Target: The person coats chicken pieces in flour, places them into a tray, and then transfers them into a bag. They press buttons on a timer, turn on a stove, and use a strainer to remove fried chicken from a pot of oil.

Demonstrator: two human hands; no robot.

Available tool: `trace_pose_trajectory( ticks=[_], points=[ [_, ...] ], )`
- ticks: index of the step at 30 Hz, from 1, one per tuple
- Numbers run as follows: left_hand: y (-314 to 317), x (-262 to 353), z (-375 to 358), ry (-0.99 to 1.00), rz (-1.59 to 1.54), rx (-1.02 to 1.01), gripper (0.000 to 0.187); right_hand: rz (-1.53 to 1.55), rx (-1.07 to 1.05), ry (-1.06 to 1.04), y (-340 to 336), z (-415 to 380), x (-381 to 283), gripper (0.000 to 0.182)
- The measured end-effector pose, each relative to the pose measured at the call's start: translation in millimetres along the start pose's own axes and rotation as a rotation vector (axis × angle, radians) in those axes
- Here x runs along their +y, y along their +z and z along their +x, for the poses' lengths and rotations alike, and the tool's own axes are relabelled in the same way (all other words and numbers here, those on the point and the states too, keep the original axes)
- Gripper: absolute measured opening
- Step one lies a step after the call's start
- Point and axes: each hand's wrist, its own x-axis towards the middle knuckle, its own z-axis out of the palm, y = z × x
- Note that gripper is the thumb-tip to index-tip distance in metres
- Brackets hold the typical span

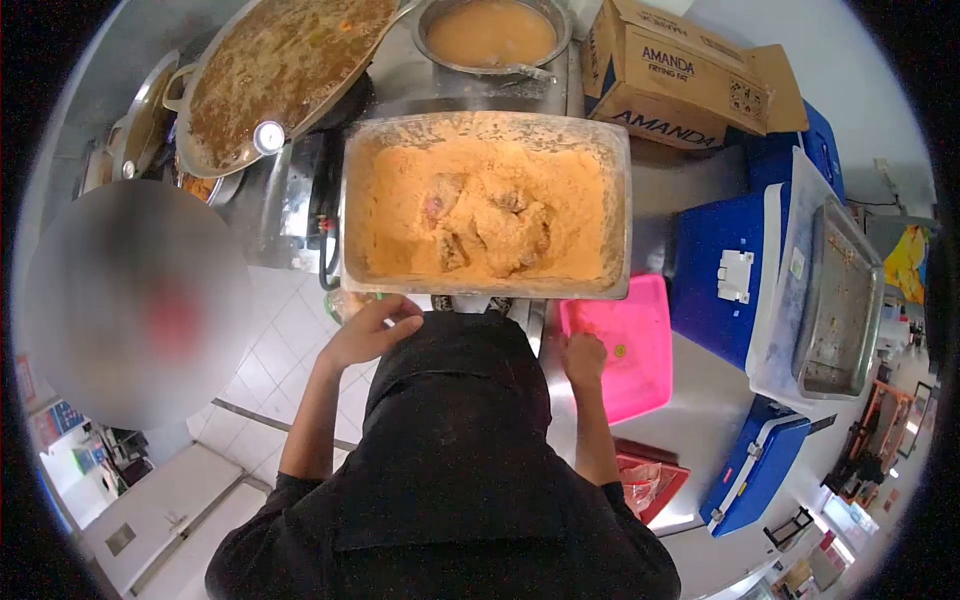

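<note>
A large metal pan (486, 291) of orange breading flour (400, 180) stands in front of me, with several coated meat pieces (495, 225) heaped in its middle. My left hand (375, 332) hangs near the pan's front left corner, fingers loosely bent and apart, with nothing in them. To the right, my right hand (583, 358) is closed at the left rim of a pink plastic tray (640, 350); the fingertips are hidden under the fist. A small green slice (620, 351) lies in this tray.
A wide pot of bubbling oil (280, 80) with a dial thermometer (269, 137) is at the back left. Behind the pan sits a bowl of cloudy liquid (490, 35). Right are a frying-fat carton (680, 75), a blue cooler (715, 270) and a red tray (665, 490). A blurred person (140, 300) stands left.
</note>
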Motion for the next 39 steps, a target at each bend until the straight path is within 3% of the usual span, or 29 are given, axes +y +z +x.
trace_pose_trajectory(
  ticks=[8, 12, 13, 17, 20, 21, 22, 25, 28, 31, 35, 39],
  points=[
    [2, -15, -6, 0.002, -0.037, 0.056, 0.03, 0.056, -0.06, 0.0, 8, -20, 22, 0.042],
    [5, -23, -8, 0.041, -0.072, 0.204, 0.016, 0.04, -0.15, -0.06, 8, -14, 33, 0.036],
    [7, -19, -13, -0.028, -0.054, 0.288, 0.023, 0.033, -0.158, -0.064, 4, -13, 33, 0.035],
    [-3, -9, -21, 0.002, -0.136, 0.237, 0.045, 0.291, -0.057, -0.151, -30, -19, 21, 0.04],
    [-4, 0, -26, 0.088, -0.54, 0.258, 0.053, 1.48, -0.248, -0.031, -56, -21, 5, 0.062],
    [1, 5, -28, 0.132, -0.8, 0.236, 0.07, 1.895, -0.23, -0.021, -81, -31, -7, 0.071],
    [2, 8, -32, 0.192, -0.964, 0.127, 0.086, 2.103, -0.29, -0.065, -104, -40, -19, 0.073],
    [9, 22, -38, 0.227, -1.216, 0.013, 0.089, 2.459, -0.415, -0.142, -129, -52, -30, 0.073],
    [12, 7, -39, 0.163, -1.045, -0.07, 0.086, 2.131, -0.356, 0.018, -74, -76, -23, 0.061],
    [17, -20, -39, 0.12, -0.665, -0.176, 0.077, 1.359, -0.164, 0.11, 6, -120, -14, 0.045],
    [33, -37, -37, 0.117, -0.134, -0.357, 0.055, 1.192, 0.169, 0.434, 61, -237, -54, 0.047],
    [46, -143, 0, 0.336, 0.582, -0.551, 0.055, 1.052, 0.326, 0.838, 135, -358, -111, 0.046]
  ],
)
